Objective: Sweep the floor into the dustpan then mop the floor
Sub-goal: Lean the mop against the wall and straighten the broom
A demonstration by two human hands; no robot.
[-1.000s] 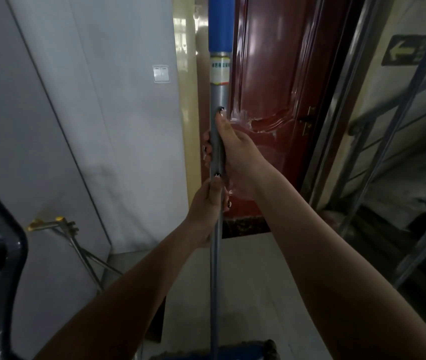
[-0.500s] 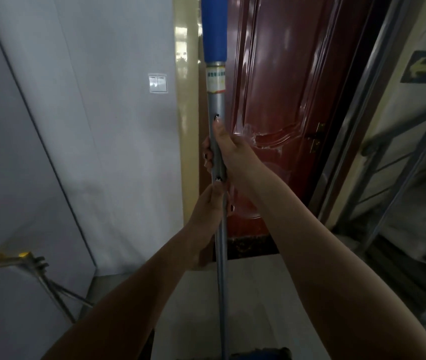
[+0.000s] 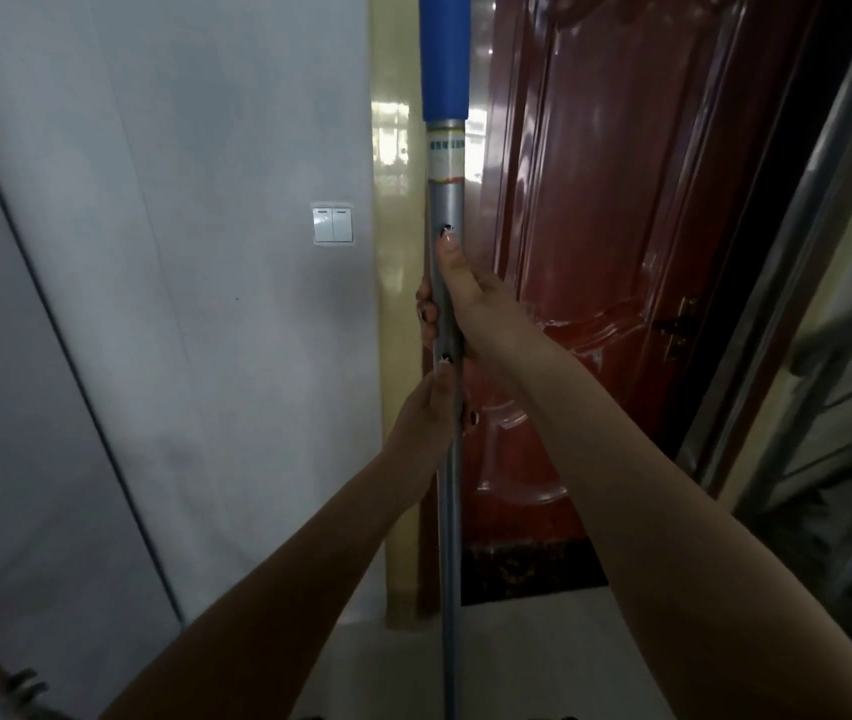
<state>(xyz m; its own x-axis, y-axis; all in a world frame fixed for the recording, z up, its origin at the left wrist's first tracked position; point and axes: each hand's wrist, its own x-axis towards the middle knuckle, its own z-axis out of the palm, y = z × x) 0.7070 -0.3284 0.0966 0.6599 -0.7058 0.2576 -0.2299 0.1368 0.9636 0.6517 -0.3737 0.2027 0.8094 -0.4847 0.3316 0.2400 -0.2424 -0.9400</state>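
Note:
A grey metal mop handle with a blue grip sleeve at its top stands almost upright in the middle of the view. My right hand grips the handle higher up, thumb lying along the shaft. Just below it, my left hand grips the same handle. The mop head is out of view below the frame's bottom edge. No dustpan shows.
A dark red door stands straight ahead with a dark threshold at its foot. A white wall with a light switch is on the left. Metal stair railing runs on the right. Pale floor tiles lie below.
The view has swung to the right and slightly up: the mop head dropped out of the bottom edge and the yellow-tipped stand slid to the lower left corner. Both hands keep their grip.

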